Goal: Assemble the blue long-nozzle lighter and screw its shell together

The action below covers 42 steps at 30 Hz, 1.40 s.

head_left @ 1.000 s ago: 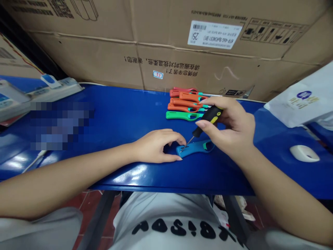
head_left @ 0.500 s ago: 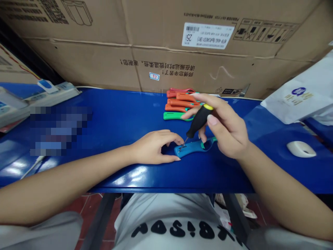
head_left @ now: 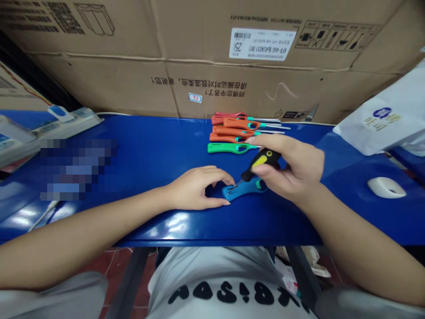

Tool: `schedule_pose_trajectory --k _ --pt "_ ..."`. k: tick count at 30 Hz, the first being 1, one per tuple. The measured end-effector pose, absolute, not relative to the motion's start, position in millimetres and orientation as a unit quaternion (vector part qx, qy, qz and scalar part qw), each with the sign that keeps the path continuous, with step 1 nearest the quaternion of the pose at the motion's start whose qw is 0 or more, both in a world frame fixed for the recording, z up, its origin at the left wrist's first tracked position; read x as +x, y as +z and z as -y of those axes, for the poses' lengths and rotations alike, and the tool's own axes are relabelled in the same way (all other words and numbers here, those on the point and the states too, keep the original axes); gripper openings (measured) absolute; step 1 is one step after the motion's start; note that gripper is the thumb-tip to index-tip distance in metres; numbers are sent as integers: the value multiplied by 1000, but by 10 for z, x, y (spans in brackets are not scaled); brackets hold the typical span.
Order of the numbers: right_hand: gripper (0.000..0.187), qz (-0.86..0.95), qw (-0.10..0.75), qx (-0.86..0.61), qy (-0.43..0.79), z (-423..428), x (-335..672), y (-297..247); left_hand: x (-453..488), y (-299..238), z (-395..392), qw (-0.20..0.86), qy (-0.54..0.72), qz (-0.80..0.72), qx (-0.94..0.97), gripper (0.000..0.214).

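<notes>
A blue stick lighter (head_left: 244,188) lies flat on the blue table, its far end covered by my right hand. My left hand (head_left: 199,188) grips the lighter's butt end between thumb and forefinger. In my right hand (head_left: 292,166) is a screwdriver (head_left: 264,163) with a black and yellow handle, tilted low to the right. Its thin shaft reaches down to the butt end of the blue lighter, close to my left fingertips. Just behind, a green stick lighter (head_left: 224,148) and several orange and red stick lighters (head_left: 229,130) lie side by side.
A large cardboard box (head_left: 199,62) stands along the back of the blue table (head_left: 146,141). On the left are a power strip (head_left: 79,118) and a pixelated object with a cable. A white mouse-like object (head_left: 386,188) and a white bag (head_left: 381,115) are on the right.
My right hand has turned and tipped the screwdriver lower toward the right, showing its yellow side. The left hand and the blue lighter have stayed in place.
</notes>
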State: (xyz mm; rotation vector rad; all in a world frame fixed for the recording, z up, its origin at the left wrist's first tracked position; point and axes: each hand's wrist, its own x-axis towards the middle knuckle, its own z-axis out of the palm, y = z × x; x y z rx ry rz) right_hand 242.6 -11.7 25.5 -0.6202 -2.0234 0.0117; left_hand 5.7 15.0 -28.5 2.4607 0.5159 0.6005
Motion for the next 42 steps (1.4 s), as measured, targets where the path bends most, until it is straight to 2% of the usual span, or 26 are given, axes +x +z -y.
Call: schedule_pose_trajectory --k 4,9,14,20,24,29,34,39,40,42 --pt "47 853 415 -266 173 124 2451 275 52 -298 -163 266 221 -188 919 38" --pt "38 845 453 -283 8 107 2453 291 49 -325 -186 249 232 -157 927 47" --pt "45 849 421 -280 152 92 2451 281 67 -303 -195 254 204 -108 939 59" --pt "41 844 477 -245 -28 120 2408 256 77 -294 -190 258 203 -99 939 49" --pt "48 845 470 -246 60 158 2355 232 70 -304 -191 258 202 -101 939 52" --pt "35 824 509 -235 -76 160 2358 238 62 -326 -192 249 210 -104 940 47" --pt "48 856 442 -260 68 170 2384 250 70 -311 -187 255 201 -102 940 57" --pt "33 824 498 -253 -93 165 2364 266 68 -311 -191 250 210 -100 940 48" --pt "32 828 491 -255 -90 164 2368 271 68 -307 -191 251 206 -102 940 50" --pt "33 846 464 -262 -3 163 2382 278 70 -294 -188 256 198 -104 940 55"
